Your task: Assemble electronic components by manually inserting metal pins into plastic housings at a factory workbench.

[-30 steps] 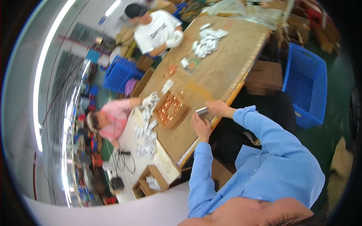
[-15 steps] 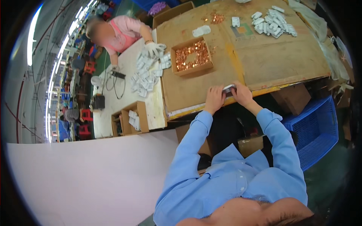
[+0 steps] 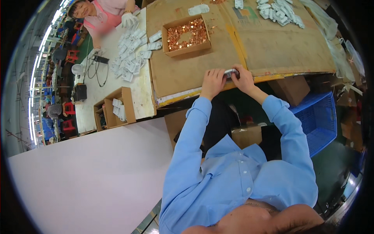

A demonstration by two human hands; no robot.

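Note:
Over the near edge of the cardboard-covered table, I hold a small white, flat housing-like piece point(image 3: 231, 72) between both hands; its darker underside or inside partly shows. My left hand point(image 3: 212, 82) has its fingers closed over the piece's left end. From the other end my right hand point(image 3: 244, 80) grips it, thumb and fingers bent round it. The fingers hide much of the piece, so its exact kind is unclear. Beyond my hands, an open cardboard box point(image 3: 190, 51) holds many small copper-coloured metal parts. Similar white pieces point(image 3: 281, 15) lie heaped at the far right.
Left, a co-worker's gloved hand point(image 3: 129, 19) is by a pile of white pieces point(image 3: 130, 50) on a white table point(image 3: 144, 102). A black device point(image 3: 101, 59) with a cable lies there, near a divided cardboard box point(image 3: 127, 102). A blue crate point(image 3: 320, 124) stands right, below table height.
The whole view has shifted, so the tables and boxes appear higher and further left. Both my hands keep hold of the white piece near the table edge.

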